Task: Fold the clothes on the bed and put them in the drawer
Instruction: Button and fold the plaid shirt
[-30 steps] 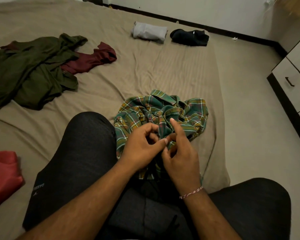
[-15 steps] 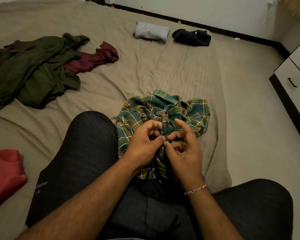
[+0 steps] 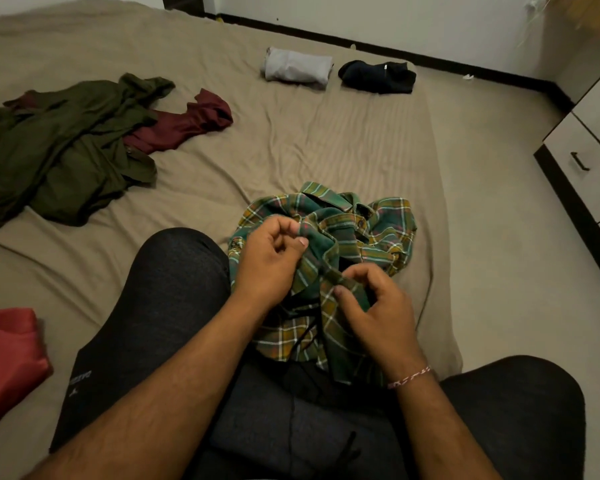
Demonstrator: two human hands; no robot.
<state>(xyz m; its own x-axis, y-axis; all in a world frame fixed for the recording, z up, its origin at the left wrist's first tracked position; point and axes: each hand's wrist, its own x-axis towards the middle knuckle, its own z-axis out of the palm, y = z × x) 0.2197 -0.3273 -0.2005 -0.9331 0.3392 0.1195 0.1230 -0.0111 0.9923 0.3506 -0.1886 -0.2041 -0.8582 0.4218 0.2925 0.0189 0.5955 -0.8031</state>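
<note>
Between the person's knees, on the near part of the bed [image 3: 326, 140], lies the crumpled plaid shirt [image 3: 378, 233]; the left hand [image 3: 269, 258] and the right hand [image 3: 378, 313] each pinch its cloth.

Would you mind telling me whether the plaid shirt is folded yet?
Not folded: the plaid shirt lies crumpled in a heap, with the left hand and right hand each pinching its fabric.

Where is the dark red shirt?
In the head view, the dark red shirt lies crumpled on the left side of the bed, partly tucked under the olive green shirt.
</note>
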